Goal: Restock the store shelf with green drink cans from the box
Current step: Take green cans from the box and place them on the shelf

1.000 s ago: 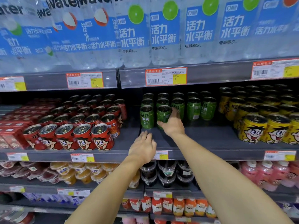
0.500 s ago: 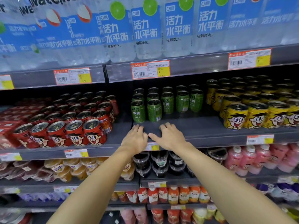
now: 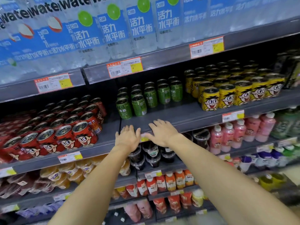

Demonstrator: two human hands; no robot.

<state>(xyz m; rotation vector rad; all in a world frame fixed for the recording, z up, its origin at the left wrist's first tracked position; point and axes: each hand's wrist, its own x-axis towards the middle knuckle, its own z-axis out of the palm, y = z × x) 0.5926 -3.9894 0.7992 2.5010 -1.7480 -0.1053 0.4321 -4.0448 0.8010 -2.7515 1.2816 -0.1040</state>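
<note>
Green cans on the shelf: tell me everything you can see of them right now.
The green cans stand upright in short rows toward the back of the grey shelf, between red cans and yellow cans. They look like metal, with dark ring-pull tops and green labels bearing white print. The two front left cans sit furthest forward. Bare shelf lies in front of them. Neither hand touches them.
</note>
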